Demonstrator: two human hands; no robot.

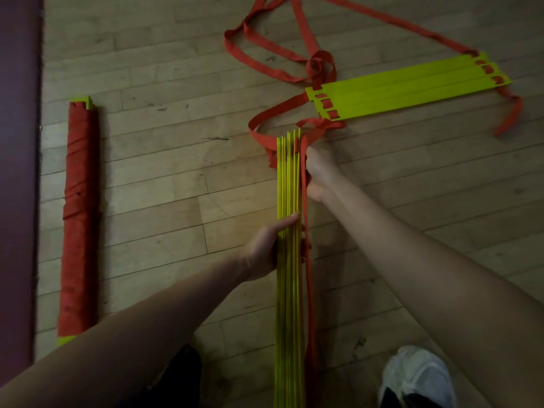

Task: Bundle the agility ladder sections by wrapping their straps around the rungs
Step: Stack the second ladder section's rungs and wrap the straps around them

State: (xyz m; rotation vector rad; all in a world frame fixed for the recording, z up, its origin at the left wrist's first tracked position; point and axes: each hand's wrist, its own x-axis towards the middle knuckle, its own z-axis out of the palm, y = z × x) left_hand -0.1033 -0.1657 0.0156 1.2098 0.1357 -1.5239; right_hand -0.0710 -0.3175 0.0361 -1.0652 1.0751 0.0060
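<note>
One bundle (79, 219) lies wrapped left of the left hand (266, 250), which grips the stack (290, 307); right hand (319, 172) grips its strap (309, 278), wrapping barely begun, flat rungs (406, 86) beyond untouched.

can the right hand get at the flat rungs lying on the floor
Probably yes: only loose red strap lies between the right hand and the flat rungs, but it grips strap against the rung stack and must let go first.
</note>
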